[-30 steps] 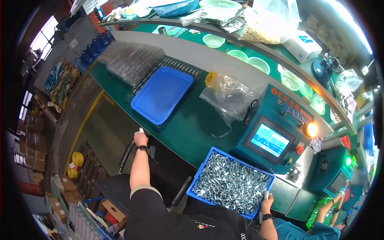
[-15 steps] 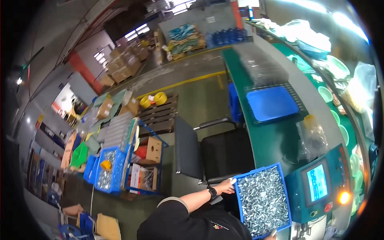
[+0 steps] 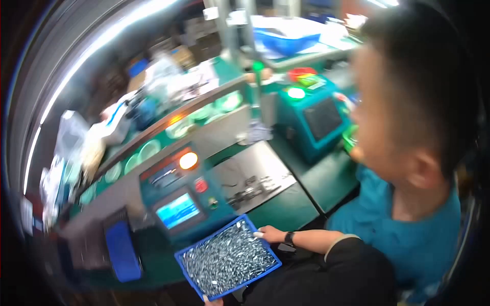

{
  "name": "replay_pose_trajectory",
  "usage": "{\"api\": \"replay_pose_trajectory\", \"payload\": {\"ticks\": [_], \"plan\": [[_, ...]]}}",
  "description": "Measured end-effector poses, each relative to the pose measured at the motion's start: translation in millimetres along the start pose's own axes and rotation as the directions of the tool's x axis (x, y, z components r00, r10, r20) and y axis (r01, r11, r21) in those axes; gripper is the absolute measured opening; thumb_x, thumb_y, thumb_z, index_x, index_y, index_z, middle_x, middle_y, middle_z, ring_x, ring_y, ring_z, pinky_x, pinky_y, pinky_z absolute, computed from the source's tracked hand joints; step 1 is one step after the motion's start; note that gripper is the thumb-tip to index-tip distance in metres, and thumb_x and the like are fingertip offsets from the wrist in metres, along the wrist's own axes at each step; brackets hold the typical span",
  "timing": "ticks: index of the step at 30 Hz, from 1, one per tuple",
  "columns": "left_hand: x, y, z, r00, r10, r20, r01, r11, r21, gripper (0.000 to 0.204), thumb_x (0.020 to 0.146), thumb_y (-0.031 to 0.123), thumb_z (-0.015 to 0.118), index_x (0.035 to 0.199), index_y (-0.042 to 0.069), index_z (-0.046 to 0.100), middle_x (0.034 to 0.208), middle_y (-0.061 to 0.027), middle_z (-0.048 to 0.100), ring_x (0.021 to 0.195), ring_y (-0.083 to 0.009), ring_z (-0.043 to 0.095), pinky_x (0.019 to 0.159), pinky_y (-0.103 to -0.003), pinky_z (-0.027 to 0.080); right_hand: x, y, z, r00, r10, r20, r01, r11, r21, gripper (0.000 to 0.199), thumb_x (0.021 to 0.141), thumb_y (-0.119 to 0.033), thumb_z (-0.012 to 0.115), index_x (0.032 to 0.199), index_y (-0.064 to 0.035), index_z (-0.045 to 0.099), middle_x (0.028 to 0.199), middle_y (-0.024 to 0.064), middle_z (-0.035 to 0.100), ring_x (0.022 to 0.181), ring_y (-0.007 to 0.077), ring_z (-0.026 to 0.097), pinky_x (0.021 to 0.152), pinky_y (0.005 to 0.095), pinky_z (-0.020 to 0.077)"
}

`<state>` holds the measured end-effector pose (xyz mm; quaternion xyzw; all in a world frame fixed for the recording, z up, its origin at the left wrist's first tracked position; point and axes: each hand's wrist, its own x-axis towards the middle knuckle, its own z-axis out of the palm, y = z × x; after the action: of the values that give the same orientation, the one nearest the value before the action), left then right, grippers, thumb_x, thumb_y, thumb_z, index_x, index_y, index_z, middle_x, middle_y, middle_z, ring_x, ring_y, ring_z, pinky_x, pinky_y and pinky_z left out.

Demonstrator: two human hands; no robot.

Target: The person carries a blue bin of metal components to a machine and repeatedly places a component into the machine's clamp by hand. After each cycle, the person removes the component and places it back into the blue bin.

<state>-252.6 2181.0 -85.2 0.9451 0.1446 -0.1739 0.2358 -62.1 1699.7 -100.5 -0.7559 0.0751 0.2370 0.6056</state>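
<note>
Blue tray (image 3: 190, 258), filled with small metal parts (image 3: 227, 257): long axis slanting up-right. Right hand (image 3: 269, 234) grips far corner, fingers curled over rim. Left hand (image 3: 213, 301) at near edge, grip indiscernible. Green machine console (image 3: 179, 196) just beyond; co-worker (image 3: 408, 204) close right.

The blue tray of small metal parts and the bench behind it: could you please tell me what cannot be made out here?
All in the head view:
- left hand: cut off by the lower edge, so its grip on the blue tray is unclear.
- metal parts: too small and blurred to tell their kind.
- control box screen: smeared by motion blur.
- right end of the bench: hidden by a co-worker's head.
</note>
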Motion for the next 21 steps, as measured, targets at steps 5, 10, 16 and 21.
{"api": "replay_pose_trajectory", "payload": {"ticks": [5, 10, 16, 21], "plan": [[39, 4, -27, 0.961, 0.072, 0.267, -0.097, 0.992, 0.081, 0.065, 0.086, 0.027, 0.075, 0.138, 0.006, 0.043, 0.102, -0.0185, 0.068, 0.088, -0.0317, 0.065, 0.078, -0.043, 0.054, -7, 14, -8, 0.989, -0.088, -0.122, 0.081, 0.995, -0.066, 0.053, 0.097, -0.05, 0.056, 0.089, 0.001, 0.068, 0.081, 0.0174, 0.069, 0.069, 0.0239, 0.062, 0.067, 0.0404, 0.0478], [49, 63, -73, 0.763, -0.193, 0.617, 0.568, 0.654, -0.499, 0.052, 0.098, 0.033, 0.058, 0.14, 0.006, 0.046, 0.122, -0.0176, 0.061, 0.105, -0.0353, 0.06, 0.085, -0.044, 0.053, -8, 24, 8, 0.986, -0.075, -0.151, 0.069, 0.997, -0.043, 0.056, 0.095, -0.052, 0.057, 0.087, 0.002, 0.068, 0.08, 0.0187, 0.068, 0.069, 0.0269, 0.062, 0.067, 0.0416, 0.0478], [96, 54, -75, 0.819, 0.116, 0.562, 0.007, 0.977, -0.212, 0.041, 0.097, 0.025, 0.058, 0.132, 0.004, 0.057, 0.121, -0.0127, 0.067, 0.109, -0.0258, 0.064, 0.094, -0.039, 0.052, -26, 24, -5, 0.934, 0.082, -0.348, -0.117, 0.99, -0.081, 0.051, 0.092, -0.049, 0.064, 0.089, 0.0015, 0.07, 0.078, 0.0195, 0.069, 0.07, 0.0253, 0.064, 0.066, 0.0427, 0.0508], [134, 15, -95, 0.669, -0.156, 0.727, 0.506, 0.812, -0.292, 0.04, 0.095, 0.023, 0.063, 0.13, 0.006, 0.057, 0.104, -0.0072, 0.069, 0.082, -0.0192, 0.069, 0.063, -0.029, 0.055, -42, 3, -7, 0.892, 0.284, -0.353, -0.19, 0.942, 0.277, 0.037, 0.094, -0.035, 0.065, 0.09, 0.002, 0.067, 0.072, 0.009, 0.066, 0.063, 0.0155, 0.063, 0.057, 0.0319, 0.0506]]}}
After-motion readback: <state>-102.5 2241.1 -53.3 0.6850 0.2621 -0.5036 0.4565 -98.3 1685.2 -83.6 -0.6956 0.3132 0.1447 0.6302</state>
